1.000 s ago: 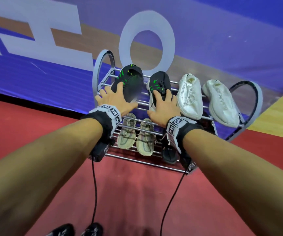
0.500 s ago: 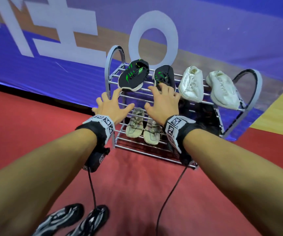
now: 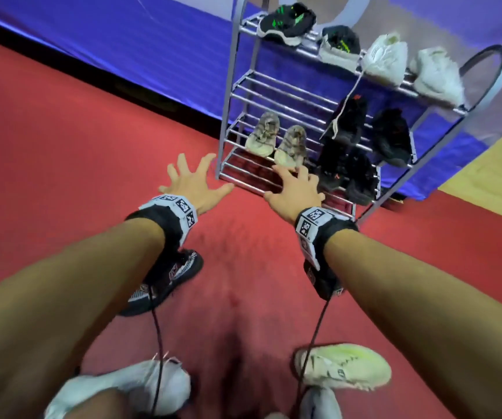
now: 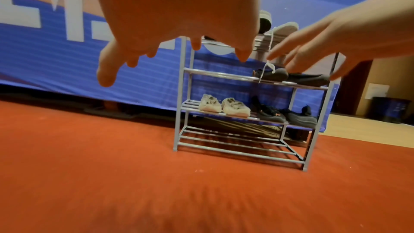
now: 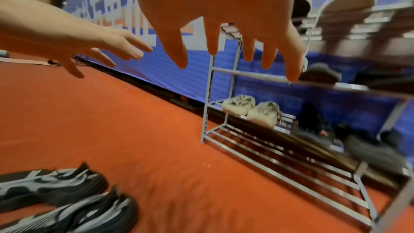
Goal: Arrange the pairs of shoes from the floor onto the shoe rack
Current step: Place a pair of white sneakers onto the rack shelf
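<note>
Both hands hang above the red floor (image 3: 62,140) in front of the shoe rack (image 3: 234,95), holding nothing. The left hand (image 3: 193,184) has its grip spread wide; the right hand (image 3: 296,192) has fingers straight and slightly apart, near the rack's bottom front rail. On the top shelf sit the black-and-green shoes (image 3: 289,22) and white shoes (image 3: 385,57); lower shelves carry beige shoes (image 3: 277,140) and dark shoes (image 3: 373,131). A black-and-white pair (image 5: 60,199) lies on the floor beneath the left forearm.
</note>
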A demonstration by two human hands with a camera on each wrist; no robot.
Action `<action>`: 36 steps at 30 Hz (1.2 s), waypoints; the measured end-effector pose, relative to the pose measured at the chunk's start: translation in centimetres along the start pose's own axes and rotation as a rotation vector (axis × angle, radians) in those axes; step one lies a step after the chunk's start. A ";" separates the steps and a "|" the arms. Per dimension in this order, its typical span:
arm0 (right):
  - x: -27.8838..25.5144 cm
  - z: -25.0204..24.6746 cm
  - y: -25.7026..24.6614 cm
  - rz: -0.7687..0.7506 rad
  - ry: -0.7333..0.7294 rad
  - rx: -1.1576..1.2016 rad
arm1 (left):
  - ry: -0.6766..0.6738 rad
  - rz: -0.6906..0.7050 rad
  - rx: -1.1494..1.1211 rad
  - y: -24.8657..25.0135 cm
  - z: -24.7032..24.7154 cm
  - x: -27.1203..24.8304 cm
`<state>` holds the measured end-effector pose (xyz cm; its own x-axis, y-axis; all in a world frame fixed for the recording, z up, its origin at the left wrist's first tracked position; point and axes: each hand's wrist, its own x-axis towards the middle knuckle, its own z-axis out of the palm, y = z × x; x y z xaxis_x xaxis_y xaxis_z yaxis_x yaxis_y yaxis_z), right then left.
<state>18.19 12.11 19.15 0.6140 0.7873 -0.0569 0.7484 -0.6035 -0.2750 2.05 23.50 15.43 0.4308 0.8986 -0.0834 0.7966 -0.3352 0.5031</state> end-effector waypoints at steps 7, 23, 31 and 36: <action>-7.0 11.5 -2.7 0.033 -0.192 0.001 | -0.087 -0.116 0.067 -11.9 2.3 -6.0; -13.0 24.7 -9.0 -0.223 -0.435 -0.060 | -0.145 -0.514 0.074 -28.0 7.4 -16.7; -14.1 28.4 -10.8 -0.318 -0.514 -0.076 | -0.202 -0.688 0.140 -31.3 9.4 -18.7; -13.9 30.3 -10.5 -0.329 -0.556 -0.122 | -0.203 -0.761 0.123 -33.3 10.7 -19.4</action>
<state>-5.75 11.31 -6.26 0.1520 0.8612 -0.4850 0.9180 -0.3048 -0.2536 -28.33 14.16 -8.88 -0.1905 0.8284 -0.5267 0.9392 0.3099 0.1477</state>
